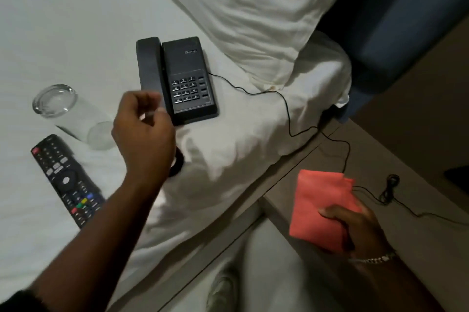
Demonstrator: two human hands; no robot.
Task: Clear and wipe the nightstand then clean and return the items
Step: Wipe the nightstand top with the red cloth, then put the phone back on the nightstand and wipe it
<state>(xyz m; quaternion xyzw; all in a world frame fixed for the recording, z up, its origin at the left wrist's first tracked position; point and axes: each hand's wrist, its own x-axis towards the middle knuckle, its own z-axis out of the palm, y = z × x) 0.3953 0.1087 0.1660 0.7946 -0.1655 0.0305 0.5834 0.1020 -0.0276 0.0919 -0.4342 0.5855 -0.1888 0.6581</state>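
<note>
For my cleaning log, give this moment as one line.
left hand empty over bed | right hand holds red cloth | phone, glass, remote on bed

Telephone point(177, 78), glass point(73, 116), remote point(67, 179) on bed point(76, 20), nightstand point(418, 159) right

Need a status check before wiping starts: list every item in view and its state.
Telephone: on bed, handset cradled, cord plugged in.
Drinking glass: lying on its side, looks empty.
Remote control: flat on bed, buttons up.
Red cloth: folded, gripped by right hand.
Left hand: empty, near phone.
Nightstand: holds only phone cord.
</note>
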